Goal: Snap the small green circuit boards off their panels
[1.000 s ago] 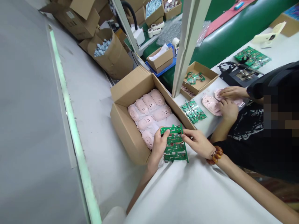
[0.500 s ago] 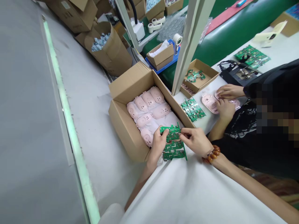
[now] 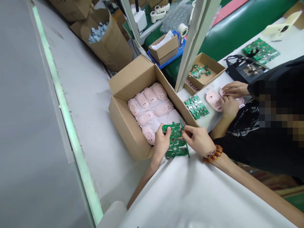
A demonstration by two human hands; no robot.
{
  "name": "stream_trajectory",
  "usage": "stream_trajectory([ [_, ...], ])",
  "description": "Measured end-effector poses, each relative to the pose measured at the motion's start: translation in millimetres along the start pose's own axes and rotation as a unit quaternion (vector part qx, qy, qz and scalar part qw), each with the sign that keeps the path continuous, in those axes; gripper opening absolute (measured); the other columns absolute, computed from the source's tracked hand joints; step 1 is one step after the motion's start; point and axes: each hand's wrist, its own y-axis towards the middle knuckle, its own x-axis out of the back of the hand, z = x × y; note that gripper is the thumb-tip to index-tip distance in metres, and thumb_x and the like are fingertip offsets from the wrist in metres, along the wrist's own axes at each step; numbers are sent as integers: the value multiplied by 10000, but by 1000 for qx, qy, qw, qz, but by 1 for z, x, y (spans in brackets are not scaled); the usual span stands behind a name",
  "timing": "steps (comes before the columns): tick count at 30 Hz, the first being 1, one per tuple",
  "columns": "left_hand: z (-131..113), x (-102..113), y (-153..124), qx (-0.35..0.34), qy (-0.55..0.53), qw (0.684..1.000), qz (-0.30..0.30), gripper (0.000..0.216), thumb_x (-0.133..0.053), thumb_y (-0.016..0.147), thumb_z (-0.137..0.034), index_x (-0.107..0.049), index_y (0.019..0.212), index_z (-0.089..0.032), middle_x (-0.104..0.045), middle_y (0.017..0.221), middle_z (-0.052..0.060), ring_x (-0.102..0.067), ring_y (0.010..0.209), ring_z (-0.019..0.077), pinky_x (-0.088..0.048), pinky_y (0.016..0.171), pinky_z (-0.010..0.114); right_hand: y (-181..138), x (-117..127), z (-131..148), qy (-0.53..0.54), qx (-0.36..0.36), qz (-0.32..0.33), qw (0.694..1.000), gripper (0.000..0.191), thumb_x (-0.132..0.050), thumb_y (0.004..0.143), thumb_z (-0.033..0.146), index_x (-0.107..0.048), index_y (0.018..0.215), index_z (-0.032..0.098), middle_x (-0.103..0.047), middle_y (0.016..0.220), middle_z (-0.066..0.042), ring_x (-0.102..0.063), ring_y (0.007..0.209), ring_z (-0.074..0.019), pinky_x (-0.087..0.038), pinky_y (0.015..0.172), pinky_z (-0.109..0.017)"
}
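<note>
A green circuit board panel is held between both my hands above the near edge of the white table. My left hand grips its left side, fingers closed on the top corner. My right hand, with a brown bead bracelet at the wrist, pinches the panel's right edge. Just behind the panel is an open cardboard box with several pink plastic shells lying in it.
A co-worker sits at the right, both hands on pink shells on the table. Loose green boards lie beside a small cardboard tray. A slanted metal post rises behind. More boxes and a paper bag stand on the grey floor.
The view has shifted slightly; my hands and the panel sit a little higher and closer to the box. My right fingers have closed further onto the panel's upper right edge.
</note>
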Motion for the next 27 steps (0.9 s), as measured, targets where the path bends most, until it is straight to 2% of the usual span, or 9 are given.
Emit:
stream_trajectory([
  [5,7,-1,0,46,-42,998,-17,224,-579,932,-373,-501,784,-223,-550,713,-47,-522,679,132,-424,663,233,-4,4,-4,58,-7,51,997,302,-436,953,436,-517,750,228,-512,567,22,-443,526,-136,-347,556,-256],
  [9,8,-3,-2,40,-50,998,-8,216,-589,928,-367,-509,788,-223,-584,717,-41,-551,691,136,-436,669,233,-2,11,-9,49,5,90,995,292,-466,905,406,-436,671,232,-460,538,39,-408,517,-124,-327,548,-256],
  [14,4,-5,-2,28,-42,999,-19,229,-577,941,-374,-489,788,-229,-570,711,-42,-536,673,133,-428,647,230,4,9,-8,41,-14,63,997,300,-515,798,320,-357,560,230,-398,483,43,-356,493,-106,-290,527,-259],
  [17,7,-2,-1,42,-33,998,-36,215,-569,940,-368,-496,794,-229,-561,719,-42,-529,685,135,-426,656,233,3,4,-7,38,-27,50,998,281,-515,826,341,-409,592,227,-451,508,32,-388,506,-114,-306,539,-260],
  [20,12,1,-1,67,-15,997,-27,205,-577,919,-331,-496,764,-225,-541,702,-48,-514,688,133,-424,678,235,-2,2,-10,44,-18,111,993,298,-460,902,414,-467,671,227,-507,562,22,-439,535,-132,-332,562,-265],
  [23,17,2,-3,86,-5,996,-9,191,-586,903,-314,-509,755,-220,-544,706,-45,-512,700,134,-428,695,234,-9,4,-17,55,-13,175,983,363,-401,946,457,-432,662,233,-515,586,17,-471,560,-141,-350,583,-270],
  [27,20,1,-4,92,-14,996,-16,186,-590,915,-344,-535,791,-216,-570,733,-36,-533,721,139,-446,696,235,-14,4,-25,59,-9,197,979,339,-428,924,429,-413,648,232,-486,573,31,-433,551,-132,-330,575,-264],
])
